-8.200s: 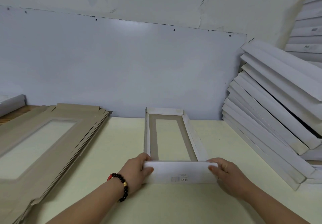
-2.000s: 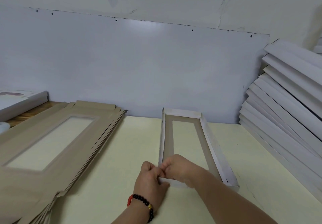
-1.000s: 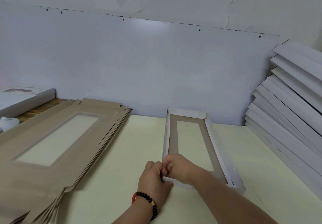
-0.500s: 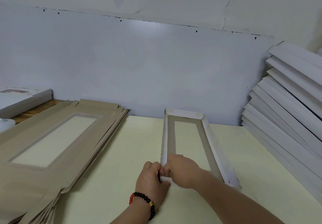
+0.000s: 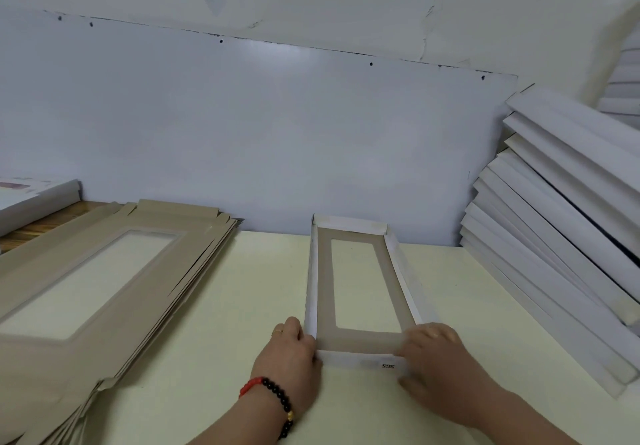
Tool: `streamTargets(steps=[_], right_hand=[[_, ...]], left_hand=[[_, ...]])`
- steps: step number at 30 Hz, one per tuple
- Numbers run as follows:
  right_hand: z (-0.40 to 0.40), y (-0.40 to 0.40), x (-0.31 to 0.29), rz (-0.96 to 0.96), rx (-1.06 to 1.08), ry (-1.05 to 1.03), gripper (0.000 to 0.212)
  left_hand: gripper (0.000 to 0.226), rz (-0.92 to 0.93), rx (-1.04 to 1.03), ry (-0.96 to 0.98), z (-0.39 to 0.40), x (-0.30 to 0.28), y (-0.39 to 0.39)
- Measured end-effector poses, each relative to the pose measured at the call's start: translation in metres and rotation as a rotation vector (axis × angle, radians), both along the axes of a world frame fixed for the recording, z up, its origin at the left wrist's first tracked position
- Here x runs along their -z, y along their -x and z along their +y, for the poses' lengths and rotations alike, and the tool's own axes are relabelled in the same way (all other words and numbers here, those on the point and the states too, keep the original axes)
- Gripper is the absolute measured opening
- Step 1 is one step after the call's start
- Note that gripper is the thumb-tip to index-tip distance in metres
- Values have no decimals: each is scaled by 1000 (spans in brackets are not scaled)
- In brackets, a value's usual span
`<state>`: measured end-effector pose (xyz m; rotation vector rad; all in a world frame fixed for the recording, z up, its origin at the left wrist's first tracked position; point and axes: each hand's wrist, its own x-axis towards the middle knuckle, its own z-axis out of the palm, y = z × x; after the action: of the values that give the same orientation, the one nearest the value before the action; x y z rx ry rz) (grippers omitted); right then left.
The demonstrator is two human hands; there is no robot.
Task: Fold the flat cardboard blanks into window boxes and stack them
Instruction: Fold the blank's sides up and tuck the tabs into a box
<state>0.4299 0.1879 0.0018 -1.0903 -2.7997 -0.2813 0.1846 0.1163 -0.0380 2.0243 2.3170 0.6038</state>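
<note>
Left hand [image 5: 289, 347] and right hand [image 5: 433, 351] pinch the near corners of the shallow rectangular cardboard window box [image 5: 360, 292].

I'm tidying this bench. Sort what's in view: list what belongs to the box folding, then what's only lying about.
Job:
- box, open side up, near end held at its corners by the left hand and right hand
- blanks, stacked flat on the left
- folded boxes, leaning stack on the right

Lying about:
- white box, far left
- wall board
</note>
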Motion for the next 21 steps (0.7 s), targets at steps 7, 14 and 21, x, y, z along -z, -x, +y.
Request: streamTargets(steps=[7,14,21], right_hand=[[2,-24,22,98,38,-36,45],[-20,37,23,140,-140,-45,33],[3,24,-14,-117,-148,279,49]], left_hand=[[35,257,20,174,11,-22,0],[33,247,262,164,16,-11,-54],[40,273,295,177,12,-10,-47]])
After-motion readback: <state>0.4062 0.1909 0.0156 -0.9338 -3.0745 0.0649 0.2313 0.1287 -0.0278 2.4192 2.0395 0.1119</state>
